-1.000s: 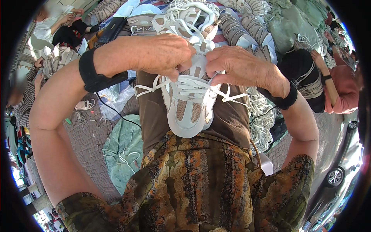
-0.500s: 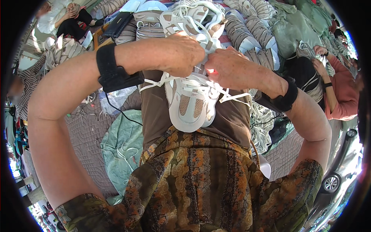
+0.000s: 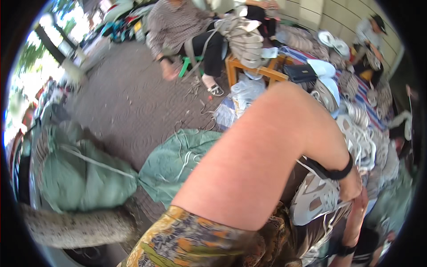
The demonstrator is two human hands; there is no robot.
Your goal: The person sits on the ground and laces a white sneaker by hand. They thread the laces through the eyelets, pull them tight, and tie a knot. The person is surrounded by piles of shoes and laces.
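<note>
A white and beige sneaker [image 3: 313, 200] lies tilted on my lap at the lower right, its sole turned toward the left. My left hand [image 3: 351, 184] is closed at the shoe's lacing, the fingers mostly turned away. Right beside it, my right hand [image 3: 358, 202] is closed too, slightly blurred, and what it grips is hidden. A loose white shoelace [image 3: 328, 224] trails below the shoe. More white sneakers [image 3: 356, 138] stand just beyond my hands. A black band [image 3: 340, 171] circles my left wrist.
A green cloth sack [image 3: 178, 164] lies left of my legs, with a fuller green sack [image 3: 84, 173] farther left. Ahead, a wooden stool [image 3: 235, 73] bears stacked shoe parts. A black wallet-like case [image 3: 299, 72] lies behind. Other people sit working at the back.
The view has swung left, so the sneaker and both hands now appear at the lower right. My hands stay close together at the shoe.
</note>
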